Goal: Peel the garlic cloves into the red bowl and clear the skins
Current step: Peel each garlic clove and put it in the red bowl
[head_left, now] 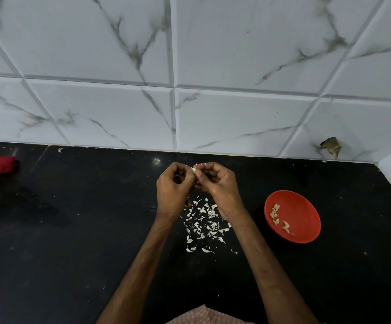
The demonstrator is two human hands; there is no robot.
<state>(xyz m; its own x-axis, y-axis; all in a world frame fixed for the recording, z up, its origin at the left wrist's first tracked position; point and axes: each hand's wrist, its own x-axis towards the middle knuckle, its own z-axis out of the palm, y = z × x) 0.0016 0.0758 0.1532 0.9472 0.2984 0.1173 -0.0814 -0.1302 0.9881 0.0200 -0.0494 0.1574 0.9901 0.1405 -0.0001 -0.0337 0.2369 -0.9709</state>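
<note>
I'm working over the black counter (73,230), red bowl (304,204) sitting to my right and holding a few peeled cloves (275,212). My left hand (173,185) and right hand (217,183) are curling in, pinching one garlic clove (192,169) between them above the scattered skins (203,220). Best approach, I'm thinking: light pinch, nails lifting skin, flakes dropping onto that pile.

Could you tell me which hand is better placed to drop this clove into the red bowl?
Probably the right hand: the red bowl lies on its side, and its fingers pinch the clove together with the left hand.
</note>
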